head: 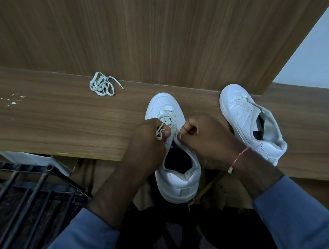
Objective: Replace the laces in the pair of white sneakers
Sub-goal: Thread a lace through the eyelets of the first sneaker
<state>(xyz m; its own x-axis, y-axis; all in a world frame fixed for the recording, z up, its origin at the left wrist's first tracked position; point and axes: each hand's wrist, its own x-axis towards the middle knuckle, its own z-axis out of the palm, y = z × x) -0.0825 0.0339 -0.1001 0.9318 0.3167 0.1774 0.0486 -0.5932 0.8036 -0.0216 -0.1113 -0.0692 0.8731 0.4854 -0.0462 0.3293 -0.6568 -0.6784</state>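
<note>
Lying up-left of white leather sneaker [180, 187]: loose flat pale lace bundle [101, 84], limp, light, tangle-prone. Left hand [148, 139] pinches threaded lace [161, 128] at its tongue; right hand [204, 133] curled on other end. Best gripped at stiff tips. Second white sneaker [251, 121] right of it.

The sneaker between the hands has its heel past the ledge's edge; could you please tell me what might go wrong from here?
1. The sneaker overhangs the wooden ledge. With the left hand and right hand both pinching its lace, a hard tug might tip it off toward the lap.
2. The second sneaker leans on its side close beside the right hand, so a wide pull could knock it.
</note>
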